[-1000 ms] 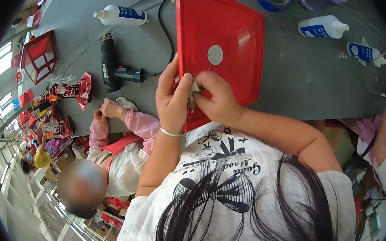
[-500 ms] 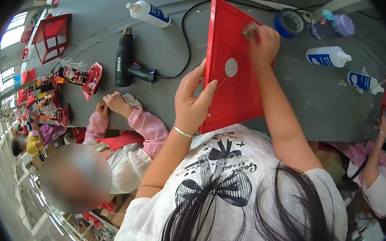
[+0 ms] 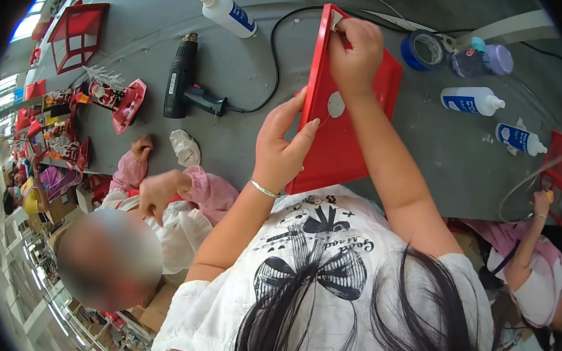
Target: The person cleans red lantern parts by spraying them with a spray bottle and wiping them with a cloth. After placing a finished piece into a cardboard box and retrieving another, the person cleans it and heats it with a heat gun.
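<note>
My left hand [image 3: 282, 142] grips the near left edge of a red shallow tray-like panel [image 3: 357, 149], thumb over its rim. The panel is tilted above the table, with a round whitish disc [image 3: 336, 104] on its inner face and a thin thread trailing from the disc toward my thumb. In the panel's far left corner, my right hand [image 3: 358, 55] is closed on a small pale cloth [image 3: 336, 20] pressed against the surface. My fingers cover most of this cloth.
A heat gun [image 3: 181, 80] lies left, its cord curving behind the panel. White bottles [image 3: 229, 16], blue tape [image 3: 425, 51] and a purple-lidded jar [image 3: 481, 59] are around it. Co-workers sit on both sides; red lantern-like frames [image 3: 77, 41] stand far left.
My right hand has moved left and away from me with the cloth, into the panel's far corner. The left neighbour's hands have moved apart, leaving a white crumpled item on the table.
</note>
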`<state>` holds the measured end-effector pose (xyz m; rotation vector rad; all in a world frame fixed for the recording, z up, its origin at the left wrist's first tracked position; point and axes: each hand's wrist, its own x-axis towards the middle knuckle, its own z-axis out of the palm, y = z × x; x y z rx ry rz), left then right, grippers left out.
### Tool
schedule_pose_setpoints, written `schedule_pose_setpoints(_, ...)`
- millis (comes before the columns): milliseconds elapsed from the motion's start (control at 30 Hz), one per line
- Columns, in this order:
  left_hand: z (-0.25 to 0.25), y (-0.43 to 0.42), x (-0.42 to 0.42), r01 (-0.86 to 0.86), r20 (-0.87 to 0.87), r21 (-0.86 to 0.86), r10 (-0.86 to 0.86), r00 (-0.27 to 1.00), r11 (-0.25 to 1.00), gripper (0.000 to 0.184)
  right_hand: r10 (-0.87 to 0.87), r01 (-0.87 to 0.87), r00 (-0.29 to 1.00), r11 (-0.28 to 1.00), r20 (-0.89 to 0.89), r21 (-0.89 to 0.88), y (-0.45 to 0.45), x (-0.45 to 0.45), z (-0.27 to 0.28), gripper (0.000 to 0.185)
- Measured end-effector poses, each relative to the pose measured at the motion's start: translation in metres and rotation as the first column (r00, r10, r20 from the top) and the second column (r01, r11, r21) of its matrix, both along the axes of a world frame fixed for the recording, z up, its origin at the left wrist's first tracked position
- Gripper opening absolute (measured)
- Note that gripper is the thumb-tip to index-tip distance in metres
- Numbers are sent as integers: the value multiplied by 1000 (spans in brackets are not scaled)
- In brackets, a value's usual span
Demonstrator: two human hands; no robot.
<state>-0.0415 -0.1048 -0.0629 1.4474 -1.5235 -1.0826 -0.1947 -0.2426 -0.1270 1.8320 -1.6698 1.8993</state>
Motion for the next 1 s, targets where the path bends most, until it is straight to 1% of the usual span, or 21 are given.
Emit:
schedule_pose_setpoints(33,0,0,-1,-11,-6,-3,11,1000,1000,51,-1,1,998,1000,-63,-7,-4,-3,-3,13)
schedule_pose_setpoints(100,-5,-2,-4,-4,46,-58,6,999,998,51,-3,-1,982,1000,-189,-22,-5,-19,-15,16)
schedule_pose_setpoints(133,-6,-3,-4,-5,72,-87,11,997,996,51,-29,37,972,999,-231,32,-1,-30,-31,19)
schedule_pose_setpoints(167,-5,-4,-5,-1,64,-86,7,998,996,50,-26,43,969,997,-244,64,5,-43,-48,17)
schedule_pose_setpoints(200,-3,-4,-5,-5,58,-82,10,998,997,50,-53,86,969,988,-240,131,12,-55,-67,17)
schedule_pose_setpoints(267,1,-2,-5,-17,19,-38,17,1000,999,50,-104,163,957,966,-272,201,24,-79,-97,11)
schedule_pose_setpoints(333,-6,0,-3,-10,64,-123,18,998,992,50,-175,303,908,902,-381,307,39,-103,-126,10)
schedule_pose_setpoints(367,-9,0,-3,1,83,-171,13,996,985,50,-211,381,872,859,-441,343,42,-108,-130,10)
schedule_pose_setpoints(467,-12,-1,-3,1,82,-195,16,996,981,49,-201,448,847,767,-492,459,42,-116,-132,11)
schedule_pose_setpoints(567,-7,1,-7,-53,-1,-20,53,999,998,49,-147,462,840,699,-522,546,47,-118,-118,15)
schedule_pose_setpoints(633,-8,1,-7,-64,-7,-36,64,998,997,48,-60,428,845,672,-531,605,50,-120,-105,18)
schedule_pose_setpoints(667,-12,1,-7,-64,4,-84,64,998,994,48,-14,411,846,655,-533,634,51,-121,-101,19)
schedule_pose_setpoints(700,-16,0,-6,-63,15,-132,66,998,989,47,28,403,823,675,-567,618,54,-122,-101,20)
schedule_pose_setpoints(733,-22,-4,-5,-52,39,-219,62,997,974,47,68,396,797,693,-601,603,59,-124,-103,20)
schedule_pose_setpoints(800,-26,-2,-6,-61,5,-209,63,998,976,47,126,384,759,707,-639,594,68,-125,-106,21)
schedule_pose_setpoints(833,-15,0,-8,-75,-51,-111,70,996,991,48,144,381,750,703,-645,600,74,-123,-108,20)
schedule_pose_setpoints(900,-7,1,-9,-82,-105,-8,81,991,997,49,175,383,735,690,-655,614,87,-119,-113,19)
schedule_pose_setpoints(1000,-5,1,-9,-84,-111,2,84,990,996,48,219,395,719,651,-659,648,112,-112,-115,19)
